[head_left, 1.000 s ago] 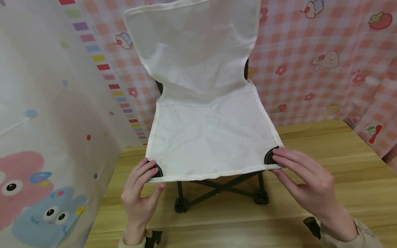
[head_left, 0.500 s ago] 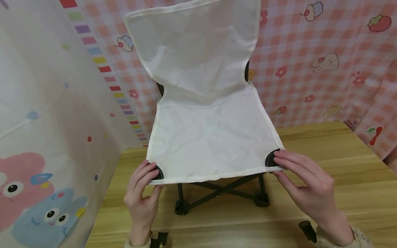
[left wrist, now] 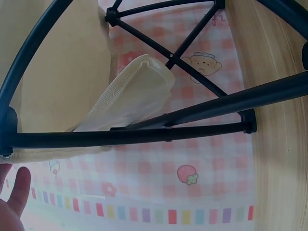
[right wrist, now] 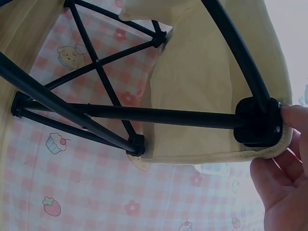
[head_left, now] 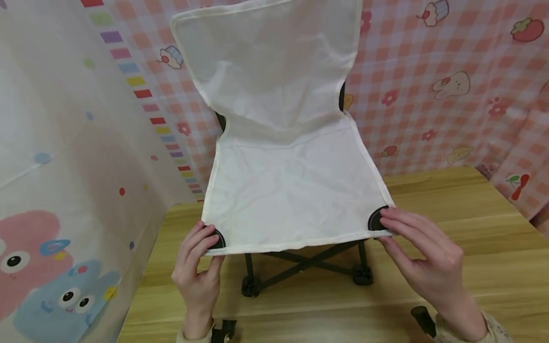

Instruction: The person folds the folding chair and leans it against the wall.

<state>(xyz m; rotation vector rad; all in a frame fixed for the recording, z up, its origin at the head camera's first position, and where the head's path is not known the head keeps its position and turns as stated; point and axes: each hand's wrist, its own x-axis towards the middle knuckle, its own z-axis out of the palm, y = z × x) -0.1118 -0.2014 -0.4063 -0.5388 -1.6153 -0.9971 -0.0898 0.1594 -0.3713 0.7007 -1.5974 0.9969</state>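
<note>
Head view: the chair [head_left: 283, 136] stands on the surface [head_left: 300, 312], its seat [head_left: 296, 195] stretching between and beyond your hands, which are well apart. Your left hand [head_left: 197, 271] holds the front corner, fingers [head_left: 201, 247] over a black patch [head_left: 220, 239]; your right hand [head_left: 429, 257] pinches the other. Crossed bars [head_left: 306, 263] show below the seat.

Left wrist view: your left hand sits just below a dark rail [left wrist: 72, 140].

Right wrist view: your right hand clasps the corner beside a black joint [right wrist: 260, 124].
</note>
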